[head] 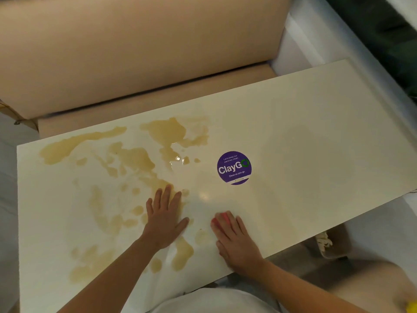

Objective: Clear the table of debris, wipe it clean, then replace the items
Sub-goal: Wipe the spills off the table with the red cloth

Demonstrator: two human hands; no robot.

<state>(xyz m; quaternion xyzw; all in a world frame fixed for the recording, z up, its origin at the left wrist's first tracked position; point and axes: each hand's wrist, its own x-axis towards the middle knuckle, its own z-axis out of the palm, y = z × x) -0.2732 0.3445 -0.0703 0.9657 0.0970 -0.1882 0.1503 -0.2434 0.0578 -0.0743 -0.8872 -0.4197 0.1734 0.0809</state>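
Observation:
A white table (pixel 316 136) carries a wide brownish liquid spill (pixel 126 159) over its left half. My left hand (pixel 165 219) lies flat on the tabletop, fingers spread, at the spill's right edge. My right hand (pixel 235 241) presses down on a pink cloth or sponge (pixel 222 218), of which only a small part shows past my fingertips. It sits near the table's front edge, just right of the spill. A round purple "ClayGo" sticker (pixel 234 167) is stuck on the table beyond my right hand.
A beige padded bench (pixel 135 53) runs along the table's far side. A bin holding crumpled paper (pixel 325 242) stands below the table's right front edge. Something yellow (pixel 411 307) shows at the bottom right corner.

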